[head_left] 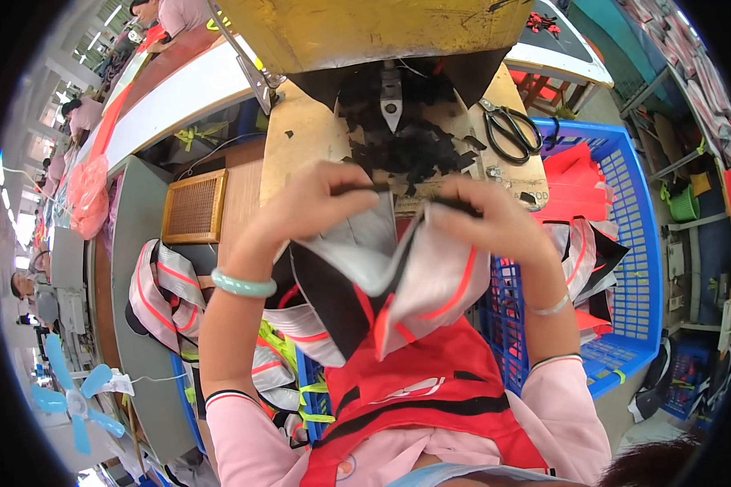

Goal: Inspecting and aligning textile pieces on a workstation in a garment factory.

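Both hands hold a sewn fabric piece point(443, 260) in front of my chest, silvery white outside with red piping and black inside. Its two upper parts spread apart in a V. My left hand point(325, 203) pinches the upper left edge, fingers curled over it. On the other side my right hand point(475, 215) is closed on the black upper edge; some fingertips are blurred or hidden. Just beyond them is a wooden work board point(300, 154) strewn with black scraps point(414, 154), under a machine's pointed metal tip point(391, 109). Black-handled scissors point(512, 134) lie at its right.
A blue plastic basket point(638, 243) with red and white fabric pieces stands to my right. More white pieces point(166, 296) lie at the left, below a wooden-framed mesh panel point(195, 207). The yellow machine housing point(365, 32) overhangs the board. Other people work at the far left.
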Demonstrator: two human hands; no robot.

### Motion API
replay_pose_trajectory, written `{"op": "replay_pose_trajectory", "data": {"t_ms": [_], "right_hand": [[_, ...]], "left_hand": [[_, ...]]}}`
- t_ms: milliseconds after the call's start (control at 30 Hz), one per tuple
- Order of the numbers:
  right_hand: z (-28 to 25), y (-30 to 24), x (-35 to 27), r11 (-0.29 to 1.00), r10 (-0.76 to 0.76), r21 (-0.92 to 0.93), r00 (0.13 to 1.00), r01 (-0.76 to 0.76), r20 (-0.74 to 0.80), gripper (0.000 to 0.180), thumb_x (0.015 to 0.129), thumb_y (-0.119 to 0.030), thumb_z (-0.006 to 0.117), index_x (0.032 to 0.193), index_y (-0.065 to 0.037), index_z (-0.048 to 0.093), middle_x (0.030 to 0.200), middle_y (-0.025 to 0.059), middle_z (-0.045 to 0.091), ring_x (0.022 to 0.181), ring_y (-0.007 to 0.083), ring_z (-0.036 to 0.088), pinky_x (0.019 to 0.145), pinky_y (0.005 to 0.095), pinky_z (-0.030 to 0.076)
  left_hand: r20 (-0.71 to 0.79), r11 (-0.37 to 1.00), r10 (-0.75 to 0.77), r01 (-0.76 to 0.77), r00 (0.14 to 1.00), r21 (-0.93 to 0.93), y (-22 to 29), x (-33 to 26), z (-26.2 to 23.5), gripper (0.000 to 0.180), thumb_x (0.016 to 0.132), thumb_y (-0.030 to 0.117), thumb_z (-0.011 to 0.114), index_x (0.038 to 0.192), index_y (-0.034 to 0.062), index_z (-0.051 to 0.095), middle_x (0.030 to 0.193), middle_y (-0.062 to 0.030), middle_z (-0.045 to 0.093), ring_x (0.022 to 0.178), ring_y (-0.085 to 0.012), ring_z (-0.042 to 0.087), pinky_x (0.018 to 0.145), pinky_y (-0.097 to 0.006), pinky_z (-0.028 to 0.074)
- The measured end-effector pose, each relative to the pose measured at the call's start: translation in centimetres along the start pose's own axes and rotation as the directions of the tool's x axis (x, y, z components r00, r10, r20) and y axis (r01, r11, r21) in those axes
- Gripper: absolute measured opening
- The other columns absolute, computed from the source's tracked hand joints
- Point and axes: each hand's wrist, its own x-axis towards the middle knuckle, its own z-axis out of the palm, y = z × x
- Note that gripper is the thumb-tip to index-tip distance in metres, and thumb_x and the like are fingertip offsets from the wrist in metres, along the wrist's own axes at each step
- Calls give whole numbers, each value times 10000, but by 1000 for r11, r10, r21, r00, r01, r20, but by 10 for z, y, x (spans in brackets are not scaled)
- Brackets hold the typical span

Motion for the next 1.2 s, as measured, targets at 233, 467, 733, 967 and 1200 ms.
{"op": "replay_pose_trajectory", "data": {"t_ms": [233,467,733,967,1200], "right_hand": [[38,-56,-65,831,-347,-376,910,410,227,429,745,-245,730,1107,-37,632,1089,126,645,951,315,635,828,400,505],[102,-23,-103,589,-131,-759,959,278,249,436,772,-237,686,1150,-43,588,1011,143,622,793,268,638,678,401,517],[78,-6,-144,820,77,-568,997,-77,-24,223,760,-210,735,914,-72,652,823,110,641,638,271,655,558,372,508],[104,-14,-146,887,48,-463,996,-9,72,180,750,-199,743,861,-80,667,818,103,653,654,268,649,579,359,510],[129,-13,-135,841,-103,-510,979,179,174,137,800,-281,689,842,-151,670,809,68,619,622,284,638,557,394,508]], "left_hand": [[249,961,263,-277,932,21,-16,-1,82,317,862,266,605,1012,-12,582,817,-118,622,750,-183,569,689,-333,469],[411,954,299,-283,861,-101,-10,19,144,289,801,237,631,860,-31,538,724,-115,581,677,-192,533,630,-349,441],[215,911,399,-359,891,-203,-56,-49,170,352,910,379,588,954,34,636,924,-109,660,866,-253,622,753,-375,464],[181,693,579,-597,795,404,-63,-112,169,152,778,256,658,805,119,598,792,-48,570,816,-237,569,776,-404,374],[-170,783,436,-280,884,555,-64,-165,179,225,710,212,701,896,126,609,988,-91,574,952,-260,565,854,-434,390]]}}
